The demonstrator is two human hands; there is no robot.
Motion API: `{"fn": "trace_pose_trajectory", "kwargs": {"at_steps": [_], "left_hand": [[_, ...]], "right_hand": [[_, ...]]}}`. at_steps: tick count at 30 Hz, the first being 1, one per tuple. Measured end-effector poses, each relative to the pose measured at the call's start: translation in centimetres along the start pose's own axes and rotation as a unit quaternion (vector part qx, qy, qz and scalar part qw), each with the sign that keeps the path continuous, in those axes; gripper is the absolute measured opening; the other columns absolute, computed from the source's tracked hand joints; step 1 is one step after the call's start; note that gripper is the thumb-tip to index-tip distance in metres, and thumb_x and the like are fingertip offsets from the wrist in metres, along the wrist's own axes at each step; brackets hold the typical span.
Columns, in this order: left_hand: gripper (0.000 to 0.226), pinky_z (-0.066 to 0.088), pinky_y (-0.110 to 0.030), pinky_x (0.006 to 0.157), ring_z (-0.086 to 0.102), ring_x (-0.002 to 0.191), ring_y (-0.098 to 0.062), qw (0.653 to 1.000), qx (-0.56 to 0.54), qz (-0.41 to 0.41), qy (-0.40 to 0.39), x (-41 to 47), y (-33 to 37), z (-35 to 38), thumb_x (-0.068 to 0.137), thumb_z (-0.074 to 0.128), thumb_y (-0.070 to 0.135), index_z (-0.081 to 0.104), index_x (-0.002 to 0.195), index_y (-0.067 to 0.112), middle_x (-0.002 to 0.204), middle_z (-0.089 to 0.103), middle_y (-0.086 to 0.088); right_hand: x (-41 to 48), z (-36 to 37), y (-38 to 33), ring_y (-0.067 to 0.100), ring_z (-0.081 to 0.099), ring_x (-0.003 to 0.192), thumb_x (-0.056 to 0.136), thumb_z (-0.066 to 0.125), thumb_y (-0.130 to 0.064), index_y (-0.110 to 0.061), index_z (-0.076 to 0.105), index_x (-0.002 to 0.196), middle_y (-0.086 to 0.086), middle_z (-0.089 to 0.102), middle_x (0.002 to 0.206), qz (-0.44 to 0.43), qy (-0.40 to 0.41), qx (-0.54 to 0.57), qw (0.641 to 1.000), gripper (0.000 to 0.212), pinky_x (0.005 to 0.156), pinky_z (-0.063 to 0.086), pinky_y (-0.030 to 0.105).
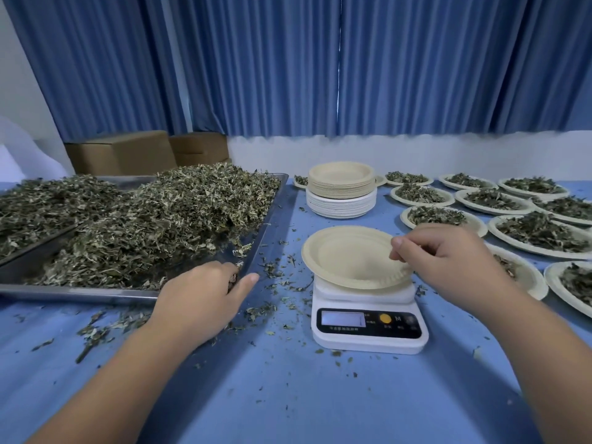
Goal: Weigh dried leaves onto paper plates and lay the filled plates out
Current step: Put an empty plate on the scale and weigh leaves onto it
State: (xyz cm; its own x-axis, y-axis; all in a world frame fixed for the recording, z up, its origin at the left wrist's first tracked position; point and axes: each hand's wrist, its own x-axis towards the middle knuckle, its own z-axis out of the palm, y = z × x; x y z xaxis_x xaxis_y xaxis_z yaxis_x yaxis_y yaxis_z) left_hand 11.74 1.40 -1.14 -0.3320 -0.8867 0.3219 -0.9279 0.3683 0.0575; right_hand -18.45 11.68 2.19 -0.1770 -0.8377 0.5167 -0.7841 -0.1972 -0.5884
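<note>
An empty cream paper plate (346,256) sits tilted on a small white kitchen scale (368,325) in the middle of the blue table. My right hand (448,261) pinches the plate's right rim. My left hand (205,296) rests at the near right corner of a steel tray (80,291) and its fingers curl round a small clump of dried leaves. A big heap of dried leaves (166,216) fills the tray. Behind the scale stands a stack of empty plates (341,193). Several filled plates (541,232) lie at the right.
Loose leaf bits (275,277) are scattered on the cloth between tray and scale. Two cardboard boxes (128,152) stand behind the tray against the blue curtain (288,65). More filled plates reach the right edge.
</note>
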Motion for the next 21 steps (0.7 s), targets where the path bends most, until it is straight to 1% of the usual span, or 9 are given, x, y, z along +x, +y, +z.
{"fn": "trace_pose_trajectory", "kwargs": {"at_steps": [2, 5, 8, 9, 11, 14, 17, 19, 21], "left_hand": [[0.052, 0.044, -0.029, 0.054, 0.056, 0.065, -0.011, 1.0, -0.021, -0.014, 0.007, 0.1, -0.1, -0.1, 0.091, 0.029, 0.067, 0.059, 0.089, 0.025, 0.073, 0.057, 0.005], [0.047, 0.033, -0.026, 0.045, 0.051, 0.048, -0.012, 0.995, -0.09, -0.036, -0.004, 0.7, -0.5, -0.5, 0.092, 0.041, 0.062, 0.058, 0.077, 0.021, 0.056, 0.055, 0.001], [0.038, 0.025, -0.02, 0.035, 0.037, 0.032, -0.006, 0.988, -0.15, -0.039, -0.025, 1.7, -1.1, -1.0, 0.093, 0.05, 0.052, 0.061, 0.075, 0.021, 0.043, 0.049, 0.002], [0.036, 0.022, -0.018, 0.034, 0.035, 0.03, -0.006, 0.987, -0.153, -0.03, -0.035, 2.0, -1.2, -1.1, 0.093, 0.052, 0.05, 0.062, 0.074, 0.021, 0.041, 0.047, 0.002], [0.037, 0.022, -0.016, 0.034, 0.033, 0.029, -0.006, 0.985, -0.158, -0.014, -0.064, 2.6, -1.5, -1.4, 0.093, 0.053, 0.049, 0.063, 0.073, 0.02, 0.038, 0.046, 0.003], [0.04, 0.022, -0.014, 0.032, 0.031, 0.028, -0.005, 0.976, -0.199, -0.021, -0.089, 3.6, -1.8, -1.9, 0.094, 0.054, 0.046, 0.066, 0.078, 0.012, 0.034, 0.042, 0.006], [0.036, 0.023, -0.014, 0.03, 0.031, 0.025, -0.004, 0.976, -0.204, -0.026, -0.076, 4.7, -1.7, -2.7, 0.096, 0.051, 0.044, 0.066, 0.085, 0.013, 0.031, 0.043, 0.007], [0.035, 0.022, -0.014, 0.029, 0.029, 0.024, -0.004, 0.976, -0.21, -0.019, -0.049, 5.6, -1.2, -3.6, 0.096, 0.05, 0.044, 0.066, 0.088, 0.014, 0.03, 0.042, 0.007], [0.038, 0.022, -0.013, 0.029, 0.028, 0.025, -0.004, 0.973, -0.231, -0.008, -0.01, 6.6, -0.2, -4.5, 0.096, 0.05, 0.044, 0.067, 0.089, 0.011, 0.03, 0.041, 0.008]], "right_hand": [[0.0, 0.0, 0.1, 0.002, 0.052, 0.058, 0.09, 0.058, -0.032, -0.03, 0.07, 0.063, -0.012, 0.065, 0.069, 0.008, -0.001, 0.003, 1.0, 0.029, 0.052, 0.033, 0.013], [0.1, 0.0, 0.1, 0.006, 0.055, 0.063, 0.09, 0.057, -0.032, -0.029, 0.07, 0.064, -0.011, 0.067, 0.071, 0.015, -0.008, 0.001, 1.0, 0.03, 0.061, 0.039, 0.025], [0.1, -0.1, 0.2, 0.008, 0.057, 0.067, 0.092, 0.058, -0.032, -0.03, 0.07, 0.063, -0.011, 0.068, 0.072, 0.025, -0.007, 0.004, 1.0, 0.031, 0.062, 0.041, 0.025], [0.1, -0.1, 0.3, 0.007, 0.057, 0.065, 0.092, 0.058, -0.032, -0.029, 0.07, 0.063, -0.011, 0.068, 0.072, 0.029, -0.005, 0.009, 1.0, 0.031, 0.061, 0.041, 0.025], [0.1, -0.1, 0.4, 0.004, 0.054, 0.061, 0.091, 0.058, -0.032, -0.027, 0.071, 0.064, -0.01, 0.068, 0.071, 0.034, -0.001, 0.015, 0.999, 0.031, 0.058, 0.038, 0.024], [0.2, 0.1, 0.5, -0.001, 0.051, 0.058, 0.092, 0.058, -0.031, -0.028, 0.071, 0.063, -0.011, 0.067, 0.07, 0.033, -0.002, 0.01, 0.999, 0.031, 0.057, 0.035, 0.024], [0.3, 0.2, 0.7, 0.003, 0.053, 0.061, 0.091, 0.058, -0.032, -0.028, 0.07, 0.062, -0.011, 0.067, 0.069, 0.033, 0.002, 0.007, 0.999, 0.032, 0.06, 0.036, 0.025], [0.3, 0.2, 0.8, 0.005, 0.053, 0.058, 0.091, 0.058, -0.032, -0.027, 0.07, 0.062, -0.009, 0.066, 0.067, 0.034, 0.008, 0.01, 0.999, 0.031, 0.058, 0.036, 0.024], [0.4, 0.2, 0.8, 0.005, 0.051, 0.054, 0.091, 0.058, -0.031, -0.026, 0.07, 0.062, -0.008, 0.066, 0.065, 0.033, 0.012, 0.013, 0.999, 0.031, 0.056, 0.035, 0.024]]}}
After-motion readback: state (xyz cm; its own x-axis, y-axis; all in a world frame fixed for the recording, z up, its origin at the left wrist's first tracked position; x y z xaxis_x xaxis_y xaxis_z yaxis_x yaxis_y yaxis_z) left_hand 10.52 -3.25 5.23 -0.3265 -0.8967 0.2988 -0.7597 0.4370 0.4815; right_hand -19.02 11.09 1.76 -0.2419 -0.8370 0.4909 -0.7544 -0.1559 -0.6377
